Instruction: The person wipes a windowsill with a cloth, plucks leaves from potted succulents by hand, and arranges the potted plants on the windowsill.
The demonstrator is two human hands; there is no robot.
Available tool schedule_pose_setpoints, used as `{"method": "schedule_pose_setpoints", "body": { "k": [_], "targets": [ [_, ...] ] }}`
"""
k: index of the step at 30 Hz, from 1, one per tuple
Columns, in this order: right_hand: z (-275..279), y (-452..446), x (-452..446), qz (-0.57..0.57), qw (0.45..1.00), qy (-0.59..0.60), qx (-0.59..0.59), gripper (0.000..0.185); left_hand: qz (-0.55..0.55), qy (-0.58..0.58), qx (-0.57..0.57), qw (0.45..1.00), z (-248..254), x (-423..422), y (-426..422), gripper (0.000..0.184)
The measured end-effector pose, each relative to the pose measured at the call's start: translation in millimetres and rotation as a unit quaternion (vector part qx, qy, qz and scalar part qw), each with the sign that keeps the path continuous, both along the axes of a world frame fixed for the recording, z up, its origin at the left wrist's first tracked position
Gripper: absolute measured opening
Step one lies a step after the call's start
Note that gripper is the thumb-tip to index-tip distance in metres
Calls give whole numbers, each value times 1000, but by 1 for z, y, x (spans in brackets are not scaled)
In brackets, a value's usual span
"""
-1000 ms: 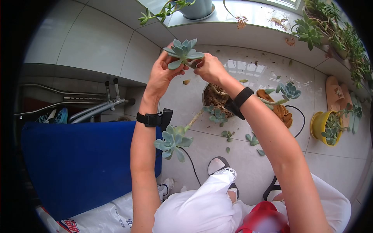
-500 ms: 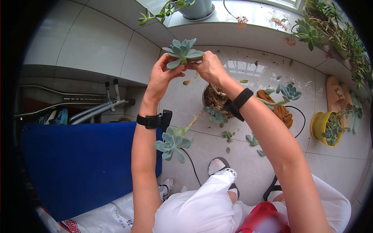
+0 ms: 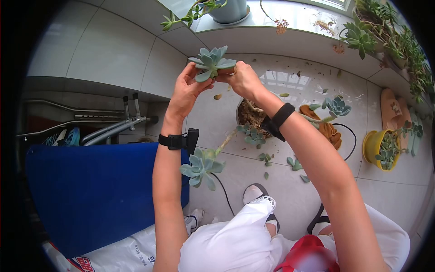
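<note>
A pale blue-green succulent rosette is held up at the top centre, above the floor. My left hand supports it from below and the left, fingers closed around its base. My right hand pinches at its lower right side, apparently on a lower leaf; the fingertips are partly hidden. Below my hands stands a pot of soil, partly covered by my right forearm. Long bare stems lean out of it, one ending in a rosette at the left and another in a rosette at the right.
Fallen leaves and a brown glove-like cloth lie on the tiles. A yellow pot and slippers stand right. More succulents line the ledge. A blue padded panel and metal crutches are left.
My right hand has shifted slightly down and left at the underside of the rosette. My left hand and the rosette have barely moved.
</note>
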State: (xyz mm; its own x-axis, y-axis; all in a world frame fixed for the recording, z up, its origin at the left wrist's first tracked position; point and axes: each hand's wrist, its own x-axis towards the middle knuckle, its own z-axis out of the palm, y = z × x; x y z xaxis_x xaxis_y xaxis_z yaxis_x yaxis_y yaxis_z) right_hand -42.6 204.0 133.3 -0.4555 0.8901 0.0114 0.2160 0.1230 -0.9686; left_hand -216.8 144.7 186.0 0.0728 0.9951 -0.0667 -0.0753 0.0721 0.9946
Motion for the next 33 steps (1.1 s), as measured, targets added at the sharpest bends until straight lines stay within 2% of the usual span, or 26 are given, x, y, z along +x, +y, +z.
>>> {"method": "schedule_pose_setpoints", "body": {
  "k": [3,6,9,12,15,18,19,22,23,26,29,33],
  "targets": [
    [1,0,0,1,1000,-15,11,23,11,-11,20,1000,-8,-7,1,30],
    [0,1,1,15,999,-22,21,23,33,42,46,998,-13,-4,-5,24],
    [-4,0,-2,7,999,23,29,24,95,66,38,993,-12,9,-15,16],
    [-5,1,0,9,1000,-2,18,23,117,74,-3,990,-2,29,-26,13],
    [-7,2,-4,-19,999,-15,37,20,-13,146,-19,989,-4,23,-36,13],
    [-2,1,-1,-6,999,-27,32,19,-2,87,-47,995,3,27,-38,13],
    [0,0,1,-5,999,-22,28,19,-13,82,-65,994,3,15,-36,18],
    [5,-1,4,3,1000,-17,17,20,59,94,18,994,1,11,-30,40],
    [6,0,4,9,1000,-23,13,21,68,159,44,984,1,11,-27,59],
    [7,-1,2,17,1000,-24,4,22,106,152,108,977,12,29,-24,63],
    [6,-2,2,10,1000,-14,4,24,88,150,162,971,2,25,-15,62],
    [5,0,2,2,999,-31,36,21,110,171,129,971,-4,18,-14,51]
  ]
}}
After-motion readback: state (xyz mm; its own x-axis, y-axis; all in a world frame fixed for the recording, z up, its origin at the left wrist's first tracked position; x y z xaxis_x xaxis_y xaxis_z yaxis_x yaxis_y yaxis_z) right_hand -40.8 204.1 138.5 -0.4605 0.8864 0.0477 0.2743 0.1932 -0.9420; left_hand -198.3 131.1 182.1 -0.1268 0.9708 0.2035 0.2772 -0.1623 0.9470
